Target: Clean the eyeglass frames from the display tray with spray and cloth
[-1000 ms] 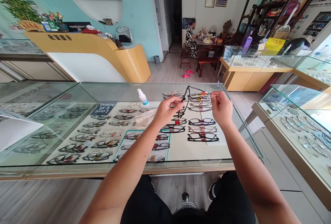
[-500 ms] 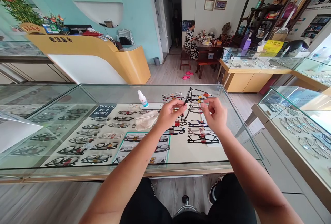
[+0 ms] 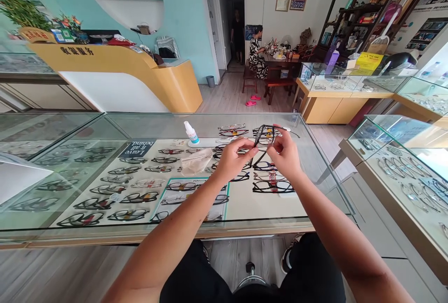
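Observation:
A pair of black-framed eyeglasses (image 3: 259, 134) is held up above the glass display counter (image 3: 245, 209), turned edge-on with its temples spread. My left hand (image 3: 235, 157) pinches one side of the frame between thumb and fingers. On the other side, my right hand (image 3: 286, 154) closes its thumb and fingers on the glasses; the exact contact point is partly hidden. Beneath both hands lie rows of spectacles, among them a black pair (image 3: 273, 186) near my right wrist. A white spray bottle (image 3: 191, 132) and a pale cloth (image 3: 196, 162) are left of my left hand.
More spectacles (image 3: 129, 214) fill the left of the counter, some on a teal-edged mat (image 3: 227, 209). Another glass showcase (image 3: 399, 177) stands at the right. Across the room, one person (image 3: 257, 55) sits at a table and another (image 3: 238, 34) stands in the doorway.
My right hand has moved left and closed on the glasses. The glasses have turned and sit slightly lower. The person in the doorway shows more clearly.

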Motion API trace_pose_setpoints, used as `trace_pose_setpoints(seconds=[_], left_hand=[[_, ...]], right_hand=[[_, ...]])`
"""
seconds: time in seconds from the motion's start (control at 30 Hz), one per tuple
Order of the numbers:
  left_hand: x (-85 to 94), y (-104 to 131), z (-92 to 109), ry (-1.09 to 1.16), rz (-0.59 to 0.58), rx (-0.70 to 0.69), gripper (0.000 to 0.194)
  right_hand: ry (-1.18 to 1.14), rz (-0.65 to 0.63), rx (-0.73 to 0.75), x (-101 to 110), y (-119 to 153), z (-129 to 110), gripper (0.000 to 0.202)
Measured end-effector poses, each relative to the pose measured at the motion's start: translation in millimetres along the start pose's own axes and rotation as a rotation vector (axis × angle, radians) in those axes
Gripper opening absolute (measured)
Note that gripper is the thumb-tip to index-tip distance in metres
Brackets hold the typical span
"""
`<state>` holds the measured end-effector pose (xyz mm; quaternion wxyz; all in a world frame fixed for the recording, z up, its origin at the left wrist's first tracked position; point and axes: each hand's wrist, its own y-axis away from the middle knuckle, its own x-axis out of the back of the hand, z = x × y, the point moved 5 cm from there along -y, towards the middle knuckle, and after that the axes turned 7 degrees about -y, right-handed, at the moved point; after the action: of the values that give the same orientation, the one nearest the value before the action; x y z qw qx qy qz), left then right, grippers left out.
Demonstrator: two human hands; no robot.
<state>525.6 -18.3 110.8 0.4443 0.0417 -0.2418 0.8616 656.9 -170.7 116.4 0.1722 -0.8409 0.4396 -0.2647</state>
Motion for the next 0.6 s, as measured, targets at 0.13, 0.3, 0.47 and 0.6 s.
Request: trace_pose_setpoints(seconds=[0.13, 0.3, 0.47, 0.6], left_hand=[[-0.2, 0.3, -3.0, 0.013, 0.021, 0.001, 0.041], [6.8, -5.3, -14.7, 0.168, 0.092, 0.081, 0.054], [24.2, -13.4, -20.7, 0.302, 0.203, 0.139, 0.062], [39.4, -17.6, -21.0, 0.366, 0.323, 0.107, 0.062]], right_hand=[[-0.058, -0.026, -0.029, 0.9, -1.4, 1.2, 0.073], [-0.033, -0.006, -0.071, 6.9, -4.2, 2.3, 0.048], [0.050, 0.001, -0.108, 7.1, -7.0, 9.9, 0.047], [0.089, -0.031, -0.145, 4.6, -9.2, 16.0, 0.049]])
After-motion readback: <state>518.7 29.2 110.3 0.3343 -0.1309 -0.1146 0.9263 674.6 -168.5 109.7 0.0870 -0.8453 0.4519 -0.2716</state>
